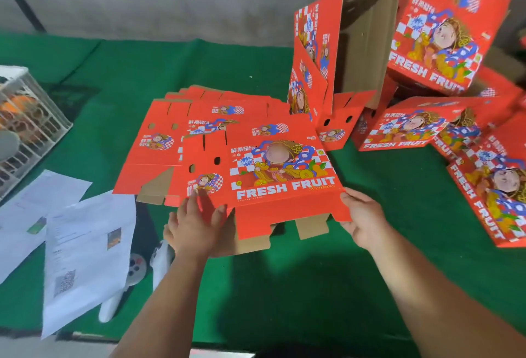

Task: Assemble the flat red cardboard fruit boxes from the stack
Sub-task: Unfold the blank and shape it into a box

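head view, looking down on a green cloth-covered table (284,286). at centre frame, a flat red printed cardboard fruit box blank (273,170) marked "fresh fruit", raised at its near edge off the stack of flat red blanks (159,141) spread just behind and to the left. left hand (193,224) at the blank's lower left corner, fingers fairly straight and close together over the red face, thumb angled out toward the near flap. right hand (361,215) at the lower right corner, thumb along the edge, remaining fingers tucked behind the card and out of sight, so grip there only partly readable. brown undersides of the bottom flaps hanging below the near edge.

in the upper right, a half-opened red box with brown corrugated inside (341,53), standing on end. further right and lower right, a loose pile of finished red fruit boxes (427,44), tilted against each other. at far left, a white slatted plastic crate (31,121); below it, white printed paper sheets (85,244) overlapping on the cloth.

step in hand, by the look of it: lifting the top blank clear of the stack, before any folding. next move likely calls for pulling it toward the bare cloth in the lower middle, then pressing opposite edges inward to pop the sleeve open, keeping the dangling flaps from snagging the sheets beneath.
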